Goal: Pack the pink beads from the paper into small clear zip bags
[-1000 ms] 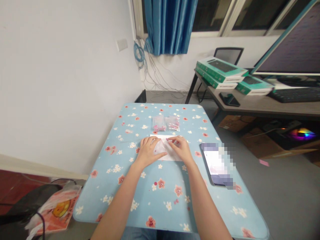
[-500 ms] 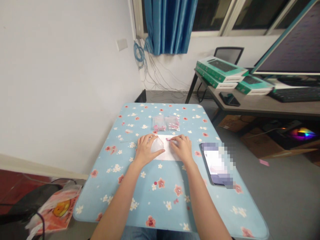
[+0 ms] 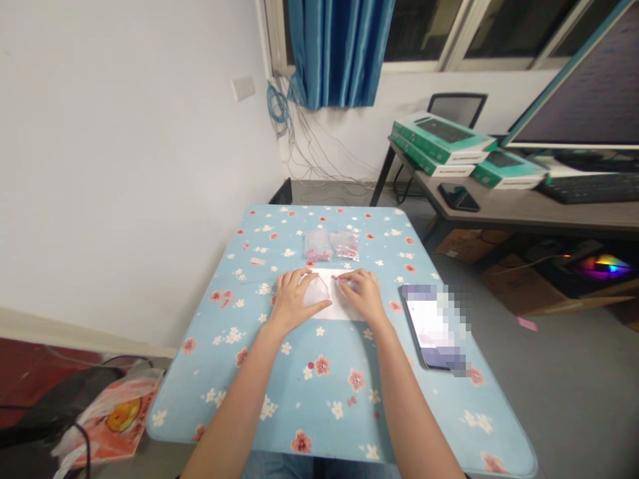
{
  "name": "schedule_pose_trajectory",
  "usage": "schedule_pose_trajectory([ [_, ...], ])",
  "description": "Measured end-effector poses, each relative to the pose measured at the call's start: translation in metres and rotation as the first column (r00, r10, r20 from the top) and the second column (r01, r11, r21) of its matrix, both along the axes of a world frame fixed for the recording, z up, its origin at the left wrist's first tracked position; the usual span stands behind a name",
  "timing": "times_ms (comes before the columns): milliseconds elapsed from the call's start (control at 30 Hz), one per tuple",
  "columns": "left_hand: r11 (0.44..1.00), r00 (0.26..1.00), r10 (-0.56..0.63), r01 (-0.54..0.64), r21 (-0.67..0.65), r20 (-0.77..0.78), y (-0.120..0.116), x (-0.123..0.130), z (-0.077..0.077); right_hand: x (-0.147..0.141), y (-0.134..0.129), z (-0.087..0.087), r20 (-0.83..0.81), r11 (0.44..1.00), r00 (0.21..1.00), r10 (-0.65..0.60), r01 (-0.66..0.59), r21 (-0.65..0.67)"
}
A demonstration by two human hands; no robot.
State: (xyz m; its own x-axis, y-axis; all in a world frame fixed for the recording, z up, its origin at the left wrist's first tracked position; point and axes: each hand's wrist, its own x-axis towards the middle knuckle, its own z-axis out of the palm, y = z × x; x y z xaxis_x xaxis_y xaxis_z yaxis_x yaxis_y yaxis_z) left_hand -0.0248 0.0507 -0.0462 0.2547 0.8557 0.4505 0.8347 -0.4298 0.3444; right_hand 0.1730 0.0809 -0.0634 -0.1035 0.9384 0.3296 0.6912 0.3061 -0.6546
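My left hand (image 3: 293, 298) lies over a small clear plastic zip bag (image 3: 315, 290) with a red line along its edge, its thumb and fingers holding the two sides. The bag rests on a white sheet of paper (image 3: 341, 310). On the right part of that sheet, my right hand (image 3: 363, 293) has its fingertips pinched together at some small pink pieces (image 3: 335, 278); the fingers partly cover them. Just beyond the paper lie two clear bags, the left bag (image 3: 318, 246) and the right bag (image 3: 345, 246), both with pink bits inside.
A phone (image 3: 430, 329) with a lit screen lies right of my forearm on the flowered blue tablecloth (image 3: 219, 379). Boxes (image 3: 439, 143), another phone (image 3: 458, 197) and a keyboard (image 3: 592, 188) are on the desk at right. A plastic shopping bag (image 3: 117, 412) sits low at left.
The left hand and the bag under it have shifted very slightly right. My right hand has barely moved and stays at the pink pieces.
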Motion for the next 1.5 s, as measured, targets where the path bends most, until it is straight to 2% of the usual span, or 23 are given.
schedule_pose_trajectory([
  [100, 1.0, 1.0, -0.02, 0.02, 0.001, -0.006, 0.0, 0.001, 0.0, -0.002, 0.0, 0.003, -0.234, 0.986, 0.961, 0.147, -0.16, -0.038],
  [200, 0.999, 0.999, -0.035, 0.035, -0.005, -0.008, 0.0, 0.001, -0.001, -0.006, -0.003, 0.007, -0.389, 0.962, 0.897, 0.208, -0.259, -0.083],
  [433, 0.999, 0.999, -0.051, 0.051, -0.014, -0.004, 0.0, 0.003, -0.002, -0.012, -0.007, 0.012, -0.457, 0.945, 0.857, 0.239, -0.313, -0.094],
  [633, 0.999, 0.999, -0.053, 0.053, -0.004, -0.004, 0.0, 0.003, -0.003, -0.012, -0.005, 0.011, -0.47, 0.953, 0.861, 0.195, -0.28, -0.118],
  [767, 0.999, 0.999, -0.051, 0.051, 0.003, -0.008, 0.0, 0.002, -0.002, -0.008, -0.002, 0.006, -0.387, 0.982, 0.912, 0.135, -0.176, -0.071],
  [900, 0.999, 0.999, -0.039, 0.039, 0.008, 0.0, 0.0, 0.001, -0.002, -0.003, 0.0, -0.001, -0.077, 0.998, 0.995, 0.055, -0.054, 0.014],
  [1033, 1.0, 1.0, -0.03, 0.03, 0.009, 0.001, 0.0, 0.001, -0.001, -0.004, -0.001, -0.003, 0.142, 0.999, 0.99, 0.009, -0.014, 0.033],
  [1300, 1.0, 1.0, -0.026, 0.026, 0.007, -0.004, -0.001, 0.002, 0.0, -0.003, -0.003, -0.002, 0.201, 0.997, 0.977, -0.076, 0.074, 0.019],
  [1500, 1.0, 1.0, -0.029, 0.029, 0.011, -0.003, -0.001, 0.001, 0.0, -0.003, -0.003, -0.001, 0.215, 0.996, 0.973, -0.081, 0.085, -0.009],
])
